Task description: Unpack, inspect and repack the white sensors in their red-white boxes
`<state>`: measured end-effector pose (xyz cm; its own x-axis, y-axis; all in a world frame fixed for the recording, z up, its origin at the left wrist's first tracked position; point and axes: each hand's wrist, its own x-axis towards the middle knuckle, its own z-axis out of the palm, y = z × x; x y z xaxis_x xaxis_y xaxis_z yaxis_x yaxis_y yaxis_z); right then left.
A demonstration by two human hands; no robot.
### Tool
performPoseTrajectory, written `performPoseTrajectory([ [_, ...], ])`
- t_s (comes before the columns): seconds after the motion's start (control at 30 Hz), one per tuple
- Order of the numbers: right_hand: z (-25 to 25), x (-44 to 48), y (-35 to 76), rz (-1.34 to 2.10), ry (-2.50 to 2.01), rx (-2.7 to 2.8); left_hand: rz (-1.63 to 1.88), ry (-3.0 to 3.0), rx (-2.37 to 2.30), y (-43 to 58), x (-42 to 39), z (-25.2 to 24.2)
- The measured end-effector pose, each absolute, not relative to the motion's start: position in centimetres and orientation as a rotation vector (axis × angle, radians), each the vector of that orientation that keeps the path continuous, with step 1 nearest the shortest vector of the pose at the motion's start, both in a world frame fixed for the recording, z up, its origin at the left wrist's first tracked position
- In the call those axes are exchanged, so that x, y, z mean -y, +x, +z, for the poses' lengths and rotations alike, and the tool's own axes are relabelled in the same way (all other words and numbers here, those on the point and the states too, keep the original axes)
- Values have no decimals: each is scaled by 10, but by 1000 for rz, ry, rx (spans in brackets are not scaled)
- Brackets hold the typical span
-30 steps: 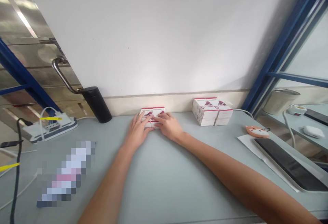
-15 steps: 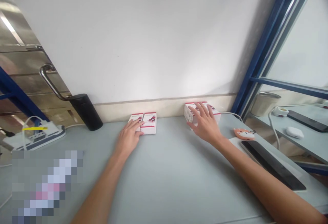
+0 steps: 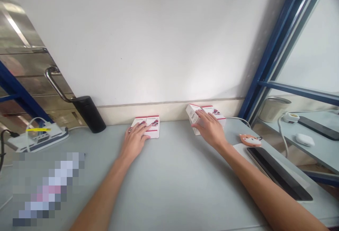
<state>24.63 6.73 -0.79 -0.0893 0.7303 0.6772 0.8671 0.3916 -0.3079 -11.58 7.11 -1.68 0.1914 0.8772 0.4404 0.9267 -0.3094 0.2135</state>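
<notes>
My left hand (image 3: pixel 134 141) rests with fingers spread over two small white boxes (image 3: pixel 153 127) with red edges and dark red print, standing side by side against the wall. Its thumb lies along their front side. My right hand (image 3: pixel 211 127) is closed on the left box (image 3: pixel 192 115) of a similar pair, fingers over its top and thumb low on its front. That box leans to the left, apart at the top from its neighbour (image 3: pixel 215 111), which stands level. The palm and fingers hide part of both right boxes.
At the left stand a black cylinder (image 3: pixel 89 114) and a power strip (image 3: pixel 45 139) with cables; a pixelated patch covers something in front. To the right lie an orange-and-white animal-face case (image 3: pixel 250 140) and a phone (image 3: pixel 279 172). A mirror (image 3: pixel 307 65) in a blue frame borders the table.
My right hand has closed from a spread pose onto the left box of its pair, and that box has tipped leftward. My left hand has stayed on its boxes.
</notes>
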Motion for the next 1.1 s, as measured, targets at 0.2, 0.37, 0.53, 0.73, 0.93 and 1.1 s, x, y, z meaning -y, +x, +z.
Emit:
performPoseTrajectory([
  [0.2,7,-41,206,506,-1067,1344,-1320,-2384,1691,-66,-48,-10],
  [0.37,-5,-23,176,1216,-852,1190,-2506,-2798,1907,-9,-20,-5],
  [0.53,-6,-1,168,1242,-824,1502,-2543,-2727,1765,-6,-7,-5],
  [0.73,6,2,176,621,-891,1735,-2083,-2950,1527,-9,1,-15],
  [0.93,24,-7,189,851,-960,1454,-1676,-2827,1060,-12,-3,-20],
  [1.1,34,-5,185,1542,-927,1157,-1302,-2451,597,-11,0,-6],
])
